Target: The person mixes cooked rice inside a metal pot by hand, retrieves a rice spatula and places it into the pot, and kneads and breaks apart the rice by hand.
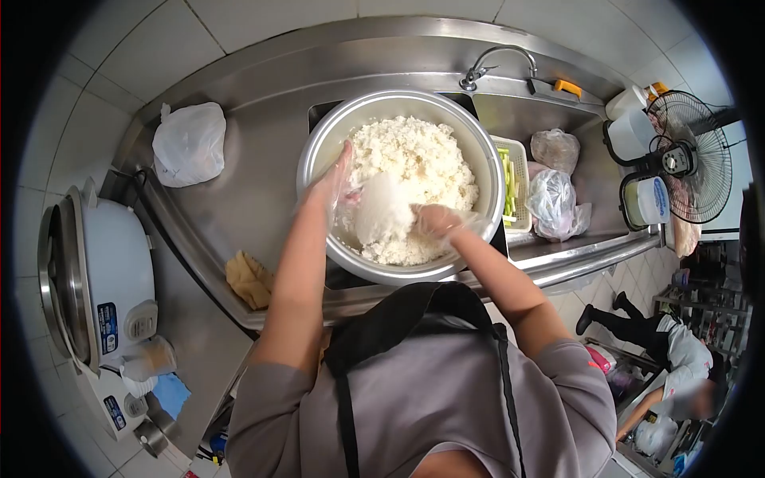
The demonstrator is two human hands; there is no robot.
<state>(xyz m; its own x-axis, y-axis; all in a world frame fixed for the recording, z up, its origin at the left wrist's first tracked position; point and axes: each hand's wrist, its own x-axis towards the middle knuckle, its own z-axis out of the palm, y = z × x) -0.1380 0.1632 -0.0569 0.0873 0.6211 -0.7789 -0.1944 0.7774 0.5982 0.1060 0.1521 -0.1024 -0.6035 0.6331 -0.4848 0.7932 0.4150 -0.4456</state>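
Note:
A large round metal pot of cooked white rice stands over the sink in front of me. Both my hands wear thin clear plastic gloves. My left hand is inside the pot's left rim, its fingers stretched along the wall and its thumb apart. Closed around the handle end of a white rice paddle is my right hand, low over the rice. The paddle's broad blade points left towards my left hand, slightly blurred and with rice about it; its handle is mostly hidden in my fist.
A white plastic bag and a tan cloth lie on the left counter. Right of the pot are a basket of green stalks, bagged food, a faucet and a fan. A rice cooker stands left; another person works at right.

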